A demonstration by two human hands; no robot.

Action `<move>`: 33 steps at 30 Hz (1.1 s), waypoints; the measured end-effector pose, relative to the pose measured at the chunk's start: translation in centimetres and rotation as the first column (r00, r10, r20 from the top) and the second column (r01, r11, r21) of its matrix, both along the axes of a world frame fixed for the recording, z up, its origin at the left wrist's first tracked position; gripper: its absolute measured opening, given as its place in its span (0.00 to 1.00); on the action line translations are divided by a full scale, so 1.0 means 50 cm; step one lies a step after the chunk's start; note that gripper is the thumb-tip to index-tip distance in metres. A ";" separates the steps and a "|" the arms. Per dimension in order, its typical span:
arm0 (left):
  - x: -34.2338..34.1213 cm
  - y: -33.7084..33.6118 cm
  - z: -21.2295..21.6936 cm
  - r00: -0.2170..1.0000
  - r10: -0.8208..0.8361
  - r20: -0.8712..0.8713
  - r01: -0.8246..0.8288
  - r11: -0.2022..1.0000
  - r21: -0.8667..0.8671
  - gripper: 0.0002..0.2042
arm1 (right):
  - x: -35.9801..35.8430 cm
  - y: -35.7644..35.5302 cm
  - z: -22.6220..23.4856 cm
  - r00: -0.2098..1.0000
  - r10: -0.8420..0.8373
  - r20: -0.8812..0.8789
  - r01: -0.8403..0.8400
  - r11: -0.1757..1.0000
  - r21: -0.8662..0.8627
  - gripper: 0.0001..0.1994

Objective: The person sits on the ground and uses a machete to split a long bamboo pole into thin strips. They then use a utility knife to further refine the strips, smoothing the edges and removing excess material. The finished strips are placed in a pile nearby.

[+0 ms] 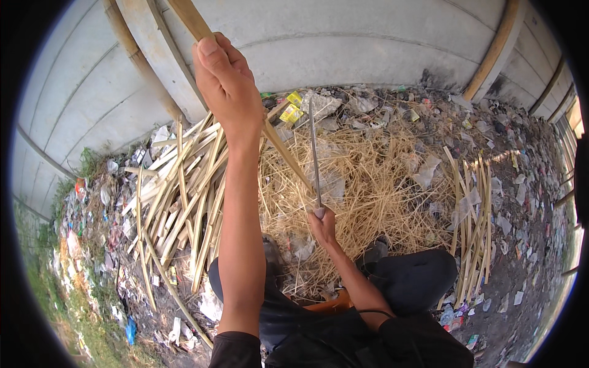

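Observation:
My left hand is raised in front of me, fingers wrapped round a long bamboo strip. The strip slants from the top of the view, through the fist, down to the right. Lower down, my right hand grips the handle of a long-bladed knife, its narrow blade pointing away from me. The strip's lower end lies close beside the blade, near the handle; I cannot tell if they touch. Beneath both spreads a heap of thin bamboo shavings.
A pile of split bamboo strips lies on the left, and a smaller bundle of strips on the right. Litter-strewn ground surrounds them. A pale panel wall with bamboo poles stands ahead. My bent legs are close below.

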State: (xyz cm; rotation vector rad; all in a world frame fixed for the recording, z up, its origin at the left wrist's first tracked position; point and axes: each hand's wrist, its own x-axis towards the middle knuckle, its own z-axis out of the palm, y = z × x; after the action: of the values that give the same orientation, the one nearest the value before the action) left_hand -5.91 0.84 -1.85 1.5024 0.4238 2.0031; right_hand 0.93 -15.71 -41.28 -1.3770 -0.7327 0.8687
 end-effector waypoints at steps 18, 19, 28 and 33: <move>-0.007 -0.016 0.009 0.999 -0.002 0.051 0.005 0.998 -0.063 0.24 | 0.014 -0.099 -0.193 0.979 0.034 -0.202 -0.136 0.845 -0.518 0.10; -0.006 -0.018 0.011 0.999 -0.008 0.050 0.011 0.998 -0.060 0.24 | 0.018 -0.096 -0.199 0.994 0.049 -0.102 -0.093 0.867 -0.490 0.10; -0.006 -0.011 0.006 0.999 -0.003 0.040 0.004 1.000 -0.021 0.24 | 0.014 0.030 0.076 0.993 -0.091 0.072 0.083 0.990 0.111 0.16; -0.003 -0.004 0.005 0.997 -0.028 0.068 0.027 1.000 0.016 0.23 | -0.001 -0.037 -0.075 0.995 -0.056 0.088 0.067 0.989 -0.129 0.09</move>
State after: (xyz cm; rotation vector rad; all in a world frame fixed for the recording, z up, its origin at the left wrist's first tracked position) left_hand -6.05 0.65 -1.59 1.4364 0.3586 2.0336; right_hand 0.88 -17.55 -45.05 -1.5538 -0.7032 0.8266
